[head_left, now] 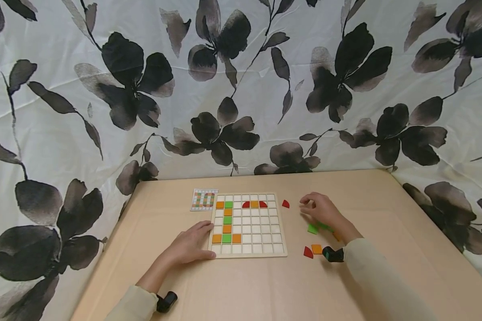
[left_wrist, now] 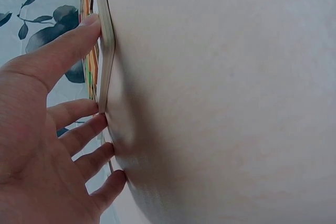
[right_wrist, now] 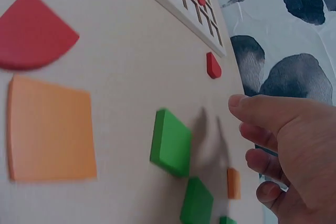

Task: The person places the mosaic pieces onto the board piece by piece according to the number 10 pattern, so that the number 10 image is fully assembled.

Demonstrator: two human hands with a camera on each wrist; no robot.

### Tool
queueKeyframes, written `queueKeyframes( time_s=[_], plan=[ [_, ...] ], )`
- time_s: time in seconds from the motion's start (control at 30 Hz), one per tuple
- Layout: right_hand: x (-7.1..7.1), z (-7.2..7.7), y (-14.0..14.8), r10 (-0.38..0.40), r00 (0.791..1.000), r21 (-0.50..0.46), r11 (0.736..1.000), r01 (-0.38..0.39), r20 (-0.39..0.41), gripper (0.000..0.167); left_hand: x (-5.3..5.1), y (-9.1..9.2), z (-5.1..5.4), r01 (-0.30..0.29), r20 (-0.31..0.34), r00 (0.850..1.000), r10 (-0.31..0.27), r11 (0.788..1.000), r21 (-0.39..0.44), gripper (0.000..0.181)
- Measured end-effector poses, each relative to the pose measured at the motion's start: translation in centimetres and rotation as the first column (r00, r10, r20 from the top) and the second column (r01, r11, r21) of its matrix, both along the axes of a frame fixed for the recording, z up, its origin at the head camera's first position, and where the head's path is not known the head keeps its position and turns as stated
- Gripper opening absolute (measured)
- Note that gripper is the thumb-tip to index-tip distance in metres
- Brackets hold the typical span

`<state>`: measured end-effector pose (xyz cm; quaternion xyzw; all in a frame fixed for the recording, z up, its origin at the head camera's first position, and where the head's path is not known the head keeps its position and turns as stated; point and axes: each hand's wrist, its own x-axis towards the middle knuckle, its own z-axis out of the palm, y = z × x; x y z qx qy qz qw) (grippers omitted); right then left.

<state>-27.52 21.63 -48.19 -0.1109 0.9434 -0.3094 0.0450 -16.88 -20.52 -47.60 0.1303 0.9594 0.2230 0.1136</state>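
Note:
A square board [head_left: 259, 226] with a grid of white cells lies on the table; orange and green squares stand in its left columns, and a red, orange, red group sits in the top row. Along its left edge rests my left hand [head_left: 190, 244], fingers spread and thumb at the near corner; the left wrist view shows the thumb [left_wrist: 68, 51] against the rim. My right hand [head_left: 325, 213] is above the table right of the board, fingers loosely bent, nothing visible in them. Near it lie a red piece [head_left: 285, 204] and a green square [right_wrist: 171, 142].
A small pattern card [head_left: 199, 199] lies at the board's upper left. Nearer on the right are another red piece [head_left: 308, 252] and an orange square [head_left: 316, 249]; more green and orange pieces lie partly under my right arm. A flowered cloth [head_left: 225, 89] hangs behind the table.

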Motion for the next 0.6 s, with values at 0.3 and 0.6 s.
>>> queueKeyframes(
  time_s=[0.3, 0.6],
  plan=[
    [1.6, 0.3, 2.8, 0.044, 0.999, 0.032, 0.999, -0.044, -0.016, 0.025, -0.2, -0.1, -0.2, -0.007, 0.002, 1.000, 0.007, 1.000, -0.004, 0.088],
    [3.5, -0.5, 4.2, 0.032, 0.999, 0.069, 0.997, -0.029, -0.038, 0.025, -0.1, -0.1, -0.3, -0.005, 0.001, 1.000, 0.005, 1.000, -0.004, 0.088]
  ],
)
